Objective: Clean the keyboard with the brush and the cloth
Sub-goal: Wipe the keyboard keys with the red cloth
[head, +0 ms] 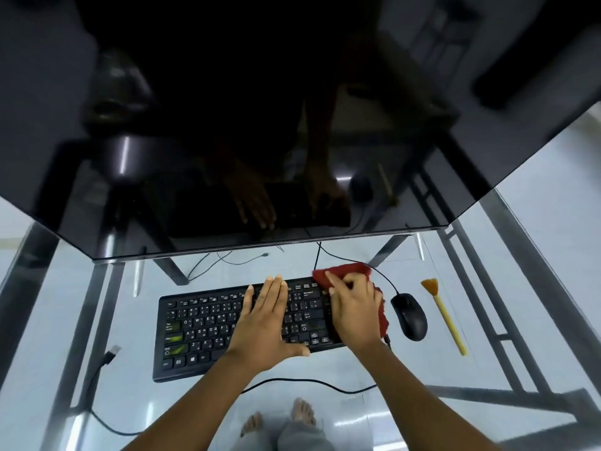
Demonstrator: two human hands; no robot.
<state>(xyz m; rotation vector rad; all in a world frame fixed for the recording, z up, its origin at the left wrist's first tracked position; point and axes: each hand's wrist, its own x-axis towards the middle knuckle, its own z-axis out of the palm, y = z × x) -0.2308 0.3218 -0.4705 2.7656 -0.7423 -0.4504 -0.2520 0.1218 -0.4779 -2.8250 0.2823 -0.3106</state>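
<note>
Your right hand [354, 307] presses the red cloth [344, 271] on the keyboard's [201, 323] right end; your left hand [266, 323] lies flat, steadying. The brush [445, 317] lies aside, so you're likely wiping now.

The keyboard [240, 327] is black with white key legends; several keys at its left end carry a green tint. The cloth [344, 275] at the keyboard's right end is dark red. The mouse [410, 316], right of it, is black with a black cable. The brush [445, 315], farthest right, has a pale yellow handle and orange-brown bristles. The monitor [260, 125], at the far side, is glossy black.
</note>
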